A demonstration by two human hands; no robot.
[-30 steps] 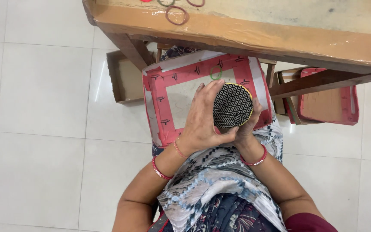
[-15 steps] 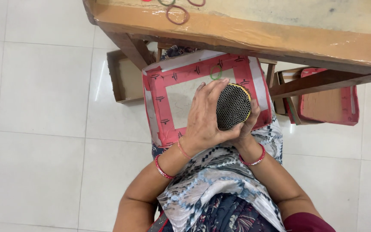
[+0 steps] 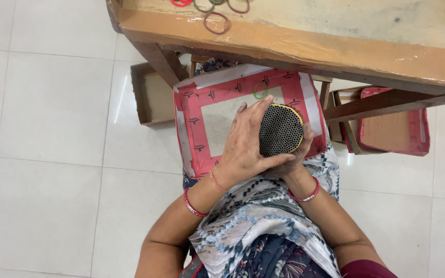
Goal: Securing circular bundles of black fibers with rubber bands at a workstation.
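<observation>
Head camera looks down at my two hands, which are over my lap in front of a wooden table (image 3: 294, 41). My left hand (image 3: 245, 146) is curled around a round bundle of thin tubes (image 3: 280, 130), with the fingers closed over its left side and the thumb under it. My right hand (image 3: 297, 154) holds the same bundle from below and from the right; only some of its fingers show, bent around the edge. The bundle stands with its end facing up, so I see many small dark holes like a honeycomb, and a yellow band goes around its rim. It is above a shallow cardboard tray (image 3: 202, 95) with pink tape on its borders, which rests on my knees. A green rubber band (image 3: 260, 91) lies in this tray, near my fingertips. More rubber bands (image 3: 217, 23) lie on the table edge. Another taped tray (image 3: 392, 126) is on the floor at the right, and a plain brown box (image 3: 153, 98) at the left
</observation>
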